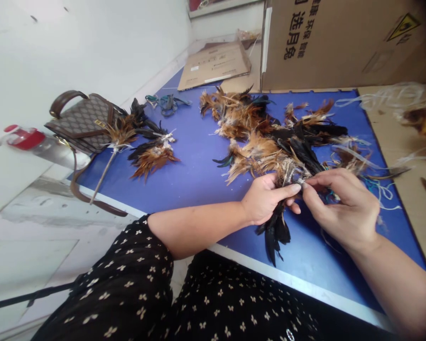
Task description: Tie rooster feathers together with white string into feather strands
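Our left hand (264, 201) clamps a bunch of black feathers (277, 232) between thumb and fingers, its dark tips hanging below our palm near the front edge of the blue tabletop (199, 182). We hold the thumb and forefinger of our right hand (348, 206) pinched together on the pale binding (300, 181) at the bunch's upper end. Just beyond our hands lie heaped brown and black feather bunches (253, 147), and well to the left we see a patterned handbag (83, 121)
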`<state>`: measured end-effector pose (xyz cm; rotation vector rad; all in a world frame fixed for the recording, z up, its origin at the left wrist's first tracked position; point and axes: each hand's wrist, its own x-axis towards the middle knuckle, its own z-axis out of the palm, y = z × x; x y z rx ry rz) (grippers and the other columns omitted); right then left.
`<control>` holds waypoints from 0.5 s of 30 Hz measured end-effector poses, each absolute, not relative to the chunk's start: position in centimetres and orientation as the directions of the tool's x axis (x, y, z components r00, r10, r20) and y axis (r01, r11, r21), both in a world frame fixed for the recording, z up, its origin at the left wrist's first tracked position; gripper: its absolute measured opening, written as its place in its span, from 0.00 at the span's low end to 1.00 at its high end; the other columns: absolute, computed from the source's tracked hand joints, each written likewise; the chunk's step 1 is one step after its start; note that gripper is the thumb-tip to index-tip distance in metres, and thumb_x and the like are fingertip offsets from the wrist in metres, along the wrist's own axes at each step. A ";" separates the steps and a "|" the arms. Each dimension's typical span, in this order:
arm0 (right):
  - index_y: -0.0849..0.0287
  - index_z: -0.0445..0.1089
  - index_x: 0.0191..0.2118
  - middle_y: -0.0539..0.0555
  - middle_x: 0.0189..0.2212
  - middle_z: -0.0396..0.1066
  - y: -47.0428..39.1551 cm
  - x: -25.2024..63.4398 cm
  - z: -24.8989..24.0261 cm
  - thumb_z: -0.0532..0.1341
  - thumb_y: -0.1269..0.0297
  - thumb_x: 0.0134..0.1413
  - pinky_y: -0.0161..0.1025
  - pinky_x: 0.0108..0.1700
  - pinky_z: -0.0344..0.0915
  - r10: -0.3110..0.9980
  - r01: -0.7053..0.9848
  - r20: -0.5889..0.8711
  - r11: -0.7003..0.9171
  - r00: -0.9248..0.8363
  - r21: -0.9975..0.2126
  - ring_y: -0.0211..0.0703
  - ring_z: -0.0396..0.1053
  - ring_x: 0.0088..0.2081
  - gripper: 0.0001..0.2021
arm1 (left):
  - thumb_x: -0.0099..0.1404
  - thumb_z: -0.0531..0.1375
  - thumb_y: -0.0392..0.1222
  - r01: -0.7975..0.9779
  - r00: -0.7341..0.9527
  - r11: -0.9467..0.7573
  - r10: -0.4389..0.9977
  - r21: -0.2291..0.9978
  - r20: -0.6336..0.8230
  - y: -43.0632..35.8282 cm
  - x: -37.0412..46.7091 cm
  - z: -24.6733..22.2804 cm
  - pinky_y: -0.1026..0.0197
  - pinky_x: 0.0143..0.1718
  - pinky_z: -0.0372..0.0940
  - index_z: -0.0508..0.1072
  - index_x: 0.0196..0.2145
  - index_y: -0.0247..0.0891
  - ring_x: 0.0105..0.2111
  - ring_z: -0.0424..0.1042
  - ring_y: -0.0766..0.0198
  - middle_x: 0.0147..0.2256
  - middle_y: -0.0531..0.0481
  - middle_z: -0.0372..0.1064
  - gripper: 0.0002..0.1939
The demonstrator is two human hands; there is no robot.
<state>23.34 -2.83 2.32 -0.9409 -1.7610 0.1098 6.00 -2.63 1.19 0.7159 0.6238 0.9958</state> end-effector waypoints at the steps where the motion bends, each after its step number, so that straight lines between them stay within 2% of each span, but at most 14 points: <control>1: 0.53 0.78 0.35 0.53 0.32 0.79 -2.8 23.4 2.3 0.71 0.70 0.61 0.42 0.31 0.72 0.636 0.535 0.764 0.685 -0.108 -0.495 0.45 0.76 0.32 0.05 | 0.56 0.82 0.49 -0.521 0.412 0.360 0.900 0.774 -0.142 -2.7 6.0 1.2 0.59 0.33 0.74 0.73 0.38 0.35 0.27 0.65 0.72 0.29 0.58 0.66 0.25; 5: 0.53 0.78 0.34 0.51 0.31 0.78 -2.4 23.9 2.1 0.70 0.70 0.60 0.41 0.33 0.71 0.683 0.540 0.727 0.638 -0.070 -0.549 0.43 0.75 0.31 0.05 | 0.59 0.80 0.49 -0.574 0.431 0.373 0.895 0.729 -0.118 -2.7 5.9 1.2 0.61 0.31 0.71 0.73 0.39 0.35 0.27 0.63 0.73 0.30 0.57 0.65 0.24; 8: 0.54 0.79 0.33 0.50 0.30 0.79 -2.2 24.5 1.6 0.71 0.68 0.57 0.39 0.34 0.70 0.784 0.508 0.619 0.518 0.039 -0.688 0.40 0.73 0.31 0.03 | 0.65 0.77 0.49 -0.582 0.521 0.441 0.848 0.683 -0.104 -2.5 5.5 1.4 0.63 0.27 0.66 0.71 0.37 0.36 0.26 0.61 0.72 0.28 0.58 0.60 0.21; 12: 0.55 0.83 0.34 0.50 0.28 0.79 -1.7 24.9 1.2 0.75 0.63 0.54 0.35 0.27 0.65 0.898 0.307 0.361 0.280 0.251 -0.909 0.37 0.69 0.26 0.04 | 0.68 0.74 0.46 -0.467 0.657 0.565 0.736 0.680 -0.161 -2.1 5.0 1.6 0.69 0.22 0.53 0.71 0.37 0.35 0.23 0.56 0.75 0.30 0.55 0.62 0.17; 15: 0.56 0.83 0.33 0.51 0.29 0.80 -0.9 24.9 1.3 0.77 0.67 0.47 0.36 0.29 0.66 0.848 0.142 0.352 0.322 0.397 -0.936 0.38 0.70 0.28 0.06 | 0.70 0.73 0.42 -0.409 0.654 0.585 0.723 0.701 -0.222 -1.8 4.9 1.3 0.70 0.21 0.48 0.70 0.35 0.35 0.22 0.54 0.76 0.29 0.54 0.62 0.16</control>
